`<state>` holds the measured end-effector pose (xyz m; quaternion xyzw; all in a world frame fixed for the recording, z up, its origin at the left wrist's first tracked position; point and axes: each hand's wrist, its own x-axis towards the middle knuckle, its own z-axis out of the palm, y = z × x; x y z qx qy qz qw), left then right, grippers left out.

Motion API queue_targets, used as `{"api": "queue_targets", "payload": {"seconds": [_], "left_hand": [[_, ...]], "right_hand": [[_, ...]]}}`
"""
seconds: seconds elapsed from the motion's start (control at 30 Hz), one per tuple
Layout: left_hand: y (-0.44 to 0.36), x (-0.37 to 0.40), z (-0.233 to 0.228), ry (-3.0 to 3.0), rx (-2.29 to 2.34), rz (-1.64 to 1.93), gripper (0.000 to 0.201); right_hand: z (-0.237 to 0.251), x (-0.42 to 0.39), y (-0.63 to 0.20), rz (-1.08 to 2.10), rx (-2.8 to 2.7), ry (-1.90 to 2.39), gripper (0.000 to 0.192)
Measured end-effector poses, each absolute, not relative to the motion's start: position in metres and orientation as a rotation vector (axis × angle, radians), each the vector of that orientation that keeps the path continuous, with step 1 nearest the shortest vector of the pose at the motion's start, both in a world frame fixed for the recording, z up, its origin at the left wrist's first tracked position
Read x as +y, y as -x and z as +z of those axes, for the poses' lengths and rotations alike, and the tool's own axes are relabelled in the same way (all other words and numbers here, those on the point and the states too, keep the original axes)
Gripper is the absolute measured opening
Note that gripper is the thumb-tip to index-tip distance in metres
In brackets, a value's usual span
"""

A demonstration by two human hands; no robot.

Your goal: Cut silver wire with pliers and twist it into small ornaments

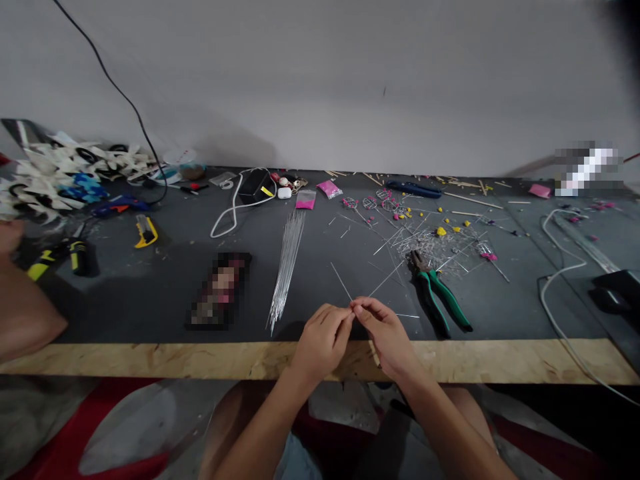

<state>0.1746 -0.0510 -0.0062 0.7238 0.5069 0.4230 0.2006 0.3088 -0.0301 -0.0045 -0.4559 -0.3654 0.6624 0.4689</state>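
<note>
My left hand (327,335) and my right hand (384,333) meet fingertip to fingertip above the table's front edge, both closed in a pinch. Between them they grip a thin metal wire (342,282); one length rises to the upper left and another slants to the upper right. My fingers hide where these lengths meet, so I cannot tell if it is one bent wire or two. Left of my hands lies a bundle of straight wires (289,270). Pliers with green and black handles (440,293) rest to the right, their jaws by a heap of wire offcuts (430,240).
A blurred dark rectangular object (219,291) and a yellow utility knife (146,231) lie left. Pink packets (306,199), wire shapes with pink bits (385,200) and a dark blue tool (413,189) sit behind. A white cable (547,287) crosses the right side. Another person's arm (27,293) reaches in left.
</note>
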Motion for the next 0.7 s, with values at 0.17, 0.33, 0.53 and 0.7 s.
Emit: {"api": "queue_targets", "payload": {"seconds": [0.17,0.33,0.53,0.7], "left_hand": [[-0.177,-0.048,-0.003,-1.171,1.222,1.158,0.02],[-0.18,-0.043,0.001,-0.578,0.856,1.023,0.032],[-0.174,-0.046,0.001,-1.223,1.236,1.215,0.021],[-0.165,-0.046,-0.007,-2.061,1.389,1.32,0.018]], "right_hand": [[-0.001,-0.032,-0.312,1.6,-1.041,1.048,0.01],[-0.001,-0.033,-0.312,1.597,-1.147,0.939,0.015],[0.001,-0.031,-0.309,1.641,-0.978,0.901,0.016],[0.001,-0.029,-0.307,1.757,-0.878,1.003,0.015]]}}
